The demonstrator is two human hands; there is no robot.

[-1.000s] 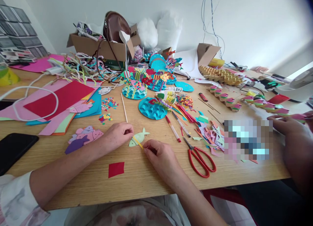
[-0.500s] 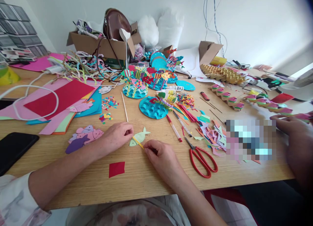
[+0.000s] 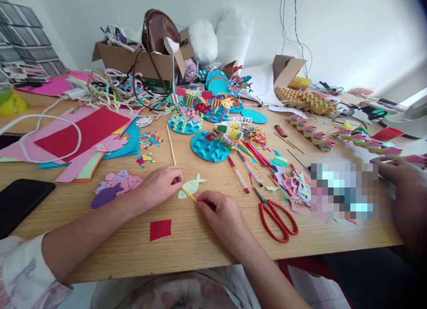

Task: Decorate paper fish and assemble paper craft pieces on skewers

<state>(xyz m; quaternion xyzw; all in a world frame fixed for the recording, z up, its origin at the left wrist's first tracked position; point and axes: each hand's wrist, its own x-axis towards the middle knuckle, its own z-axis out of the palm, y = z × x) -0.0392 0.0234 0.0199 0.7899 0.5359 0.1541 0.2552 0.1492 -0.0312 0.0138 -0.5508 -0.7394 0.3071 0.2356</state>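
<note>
A pale green paper fish [image 3: 192, 185] lies on the wooden table between my hands, with a thin yellow strip [image 3: 190, 194] slanting across it behind the head. My left hand [image 3: 167, 183] pinches the strip's upper end, fingers curled at the fish's left side. The lower right end of the strip is between the thumb and fingers of my right hand [image 3: 218, 209]. Nearer the table's front edge lies a red paper piece [image 3: 160, 229]. Red-handled scissors [image 3: 277, 217] rest right of my right hand, blades slightly apart.
Purple and pink paper fish [image 3: 115, 189] and a black phone [image 3: 25, 202] lie at left. Blue scalloped discs [image 3: 213, 146], pens [image 3: 239, 175] and paper scraps [image 3: 293, 184] spread behind and right. Another person's hand [image 3: 400, 180] is at the far right.
The view has shifted slightly. Both hands keep nearly the same pose on the yellow strip, and the fish stays in place.
</note>
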